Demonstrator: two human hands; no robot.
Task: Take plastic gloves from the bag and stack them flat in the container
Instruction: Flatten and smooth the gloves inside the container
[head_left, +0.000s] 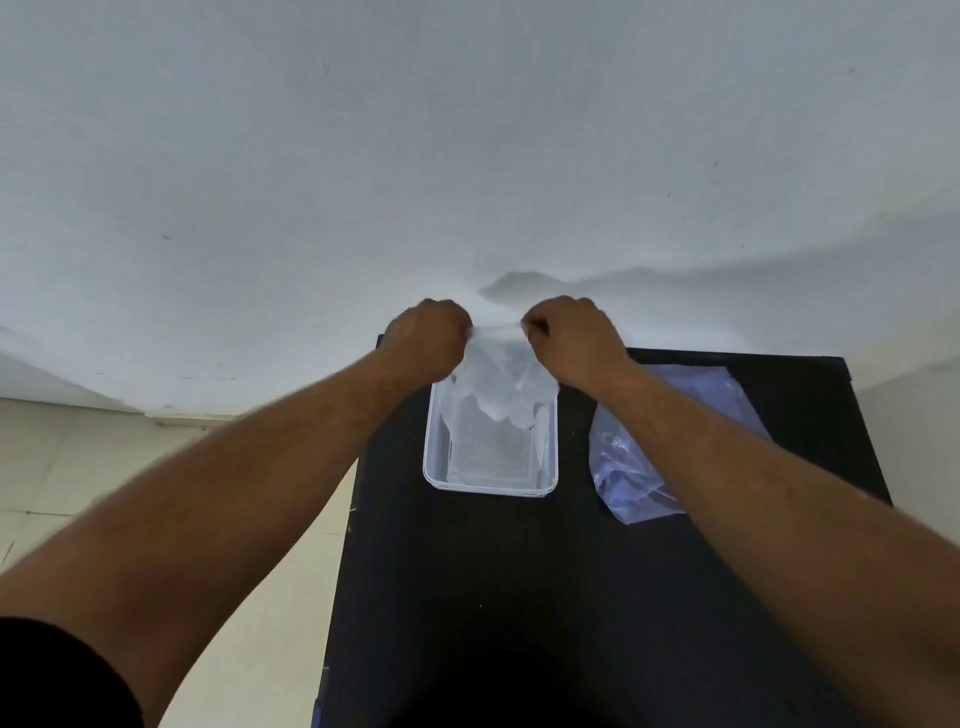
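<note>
— Where are the hands?

— Both are raised over the far edge of the black table (519, 571). The left hand (426, 338) and the right hand (574, 340) are closed into loose fists, each pinching one top corner of a clear plastic glove (496, 382), so its upper edge is stretched taut between them.

— And the rest of the glove?

— It hangs down from that edge into the clear plastic container (491, 441), its lower part draped over the far end of the container's inside. It is creased, not yet flat.

— Where does the container sit?

— On the table, toward the far edge and nearer the left edge than the right. It is rectangular, with its long side running away from the person. Something thin and clear lies flat on its floor; I cannot tell how many layers.

— The bag?

— The thin plastic bag (631, 457) lies crumpled on the table to the right of the container, apart from it. The right forearm crosses above it and hides part of it. Whether anything remains inside, I cannot tell.

— What lies beyond the table?

— A white wall (467, 156), with pale floor tiles (78, 467) at the left.
</note>
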